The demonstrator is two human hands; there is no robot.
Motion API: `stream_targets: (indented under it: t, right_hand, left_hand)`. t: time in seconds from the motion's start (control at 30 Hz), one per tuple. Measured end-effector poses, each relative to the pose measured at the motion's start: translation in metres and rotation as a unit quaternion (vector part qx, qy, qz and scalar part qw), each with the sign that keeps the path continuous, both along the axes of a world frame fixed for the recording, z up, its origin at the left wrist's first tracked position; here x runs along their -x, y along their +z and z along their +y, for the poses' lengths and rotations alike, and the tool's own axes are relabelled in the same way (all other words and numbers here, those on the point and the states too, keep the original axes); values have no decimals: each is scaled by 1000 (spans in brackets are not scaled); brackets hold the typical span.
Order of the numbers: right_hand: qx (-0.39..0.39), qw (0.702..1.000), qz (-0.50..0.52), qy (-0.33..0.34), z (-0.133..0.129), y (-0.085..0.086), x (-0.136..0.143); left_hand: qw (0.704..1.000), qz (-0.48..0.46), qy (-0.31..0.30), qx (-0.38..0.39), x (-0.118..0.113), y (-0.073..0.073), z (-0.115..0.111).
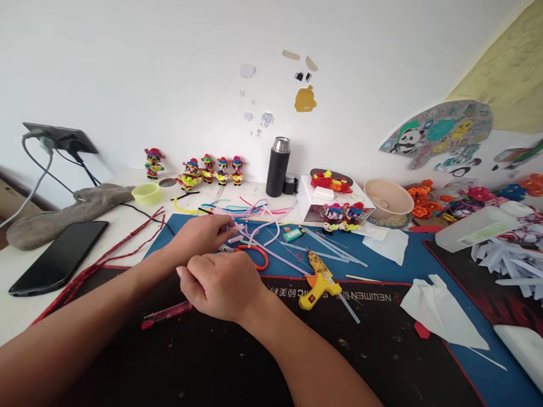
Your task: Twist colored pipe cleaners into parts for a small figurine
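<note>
Left of the glue gun point(319, 281), picking-out seems underway: left hand point(206, 233) pinches lilac stems point(238, 227), next needing gentle freeing; right hand point(229, 284) curls, contents hidden.

L hand point(203, 233) fwd, pinching | R hand point(227, 285) nearer, curled, knuckles up

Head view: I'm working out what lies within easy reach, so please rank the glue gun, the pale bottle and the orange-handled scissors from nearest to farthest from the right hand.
From the right hand:
1. Orange-handled scissors: just beyond it, partly hidden.
2. Glue gun: off to its right.
3. Pale bottle: farther right, well past the glue gun.
</note>
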State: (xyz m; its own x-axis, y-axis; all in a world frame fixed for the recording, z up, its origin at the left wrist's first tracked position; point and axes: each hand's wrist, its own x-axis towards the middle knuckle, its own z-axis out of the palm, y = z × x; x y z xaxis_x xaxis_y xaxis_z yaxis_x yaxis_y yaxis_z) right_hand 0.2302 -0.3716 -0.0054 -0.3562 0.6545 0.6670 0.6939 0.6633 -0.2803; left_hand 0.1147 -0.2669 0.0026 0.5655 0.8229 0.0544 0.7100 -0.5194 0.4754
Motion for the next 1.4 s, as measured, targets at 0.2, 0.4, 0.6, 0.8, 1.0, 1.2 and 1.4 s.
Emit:
stream_targets:
  t: [0.2, 0.4, 0.6, 0.8, 1.0, 1.2, 1.4]
  right_hand:
    - [23, 999, -31, 15, -1, -1, 2]
    - [27, 999, -38, 12, -1, -4, 4]
    - [26, 998, -48, 15, -4, -2, 7]
    - [-19, 998, -29, 45, -7, -7, 13]
    - [-91, 995, 27, 27, -9, -15, 18]
    - [-50, 998, -16, 39, -11, -11, 20]
    - [-29, 998, -49, 38, -11, -9, 18]
  left_hand:
    - [995, 92, -36, -13, -5, -3, 4]
    - [993, 106, -21, -39, -3, -12, 6]
    - [999, 22, 0, -25, -5, 7, 4]
    - [975, -48, -194, 94, -41, 20, -9]
    - [939, 42, -328, 96, -75, -7, -6]
    - [936, 66, -335, 89, -87, -6, -11]
    - [923, 43, -362, 125, -93, -8, -14]
